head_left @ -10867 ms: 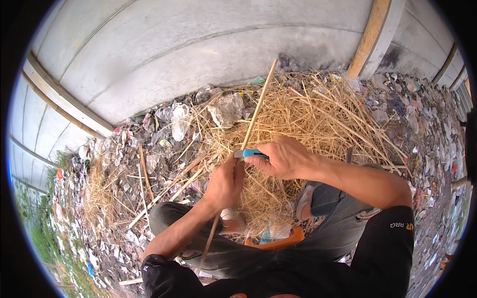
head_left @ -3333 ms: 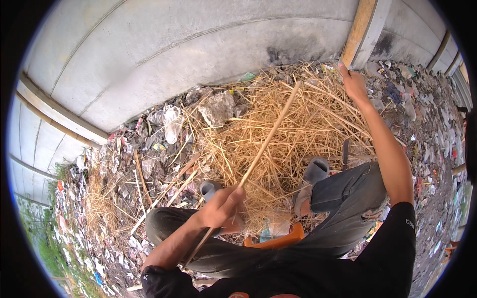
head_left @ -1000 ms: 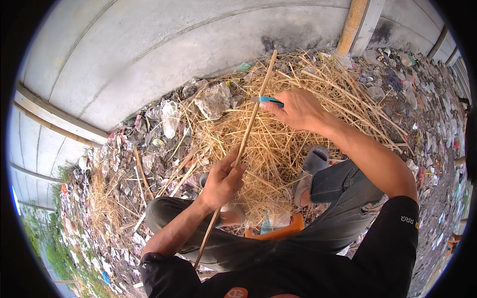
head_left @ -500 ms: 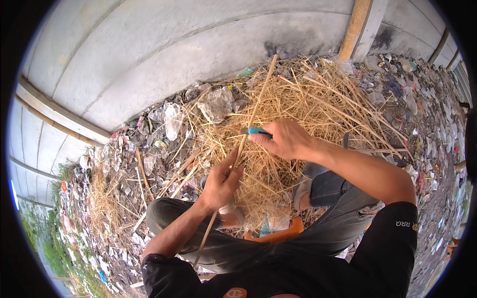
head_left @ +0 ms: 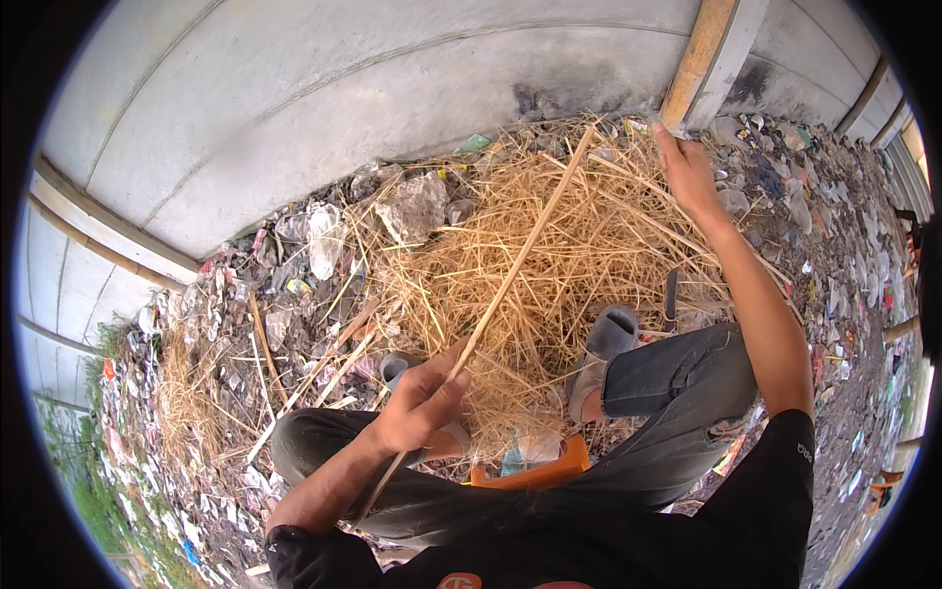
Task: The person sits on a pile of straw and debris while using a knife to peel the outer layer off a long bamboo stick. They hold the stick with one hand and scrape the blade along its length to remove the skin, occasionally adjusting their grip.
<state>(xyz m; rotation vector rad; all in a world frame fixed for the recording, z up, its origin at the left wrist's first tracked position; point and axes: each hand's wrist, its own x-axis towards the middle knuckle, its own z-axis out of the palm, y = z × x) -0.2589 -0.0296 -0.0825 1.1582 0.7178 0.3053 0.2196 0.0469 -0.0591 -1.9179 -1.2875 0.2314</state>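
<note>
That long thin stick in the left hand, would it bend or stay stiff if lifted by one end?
The stick probably stays fairly stiff: it runs straight out from the left hand over the straw pile. Its thinness suggests it is light and may flex slightly.

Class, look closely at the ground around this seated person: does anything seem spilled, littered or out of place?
Yes. Crumpled plastic bags and small scraps of litter lie scattered across the ground beside the straw pile, along the concrete wall.

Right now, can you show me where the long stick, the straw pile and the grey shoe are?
long stick [head_left: 520,263], head view, middle of its shaft.
straw pile [head_left: 599,245], head view, thick middle of the heap.
grey shoe [head_left: 610,332], head view, its rounded top.
</note>
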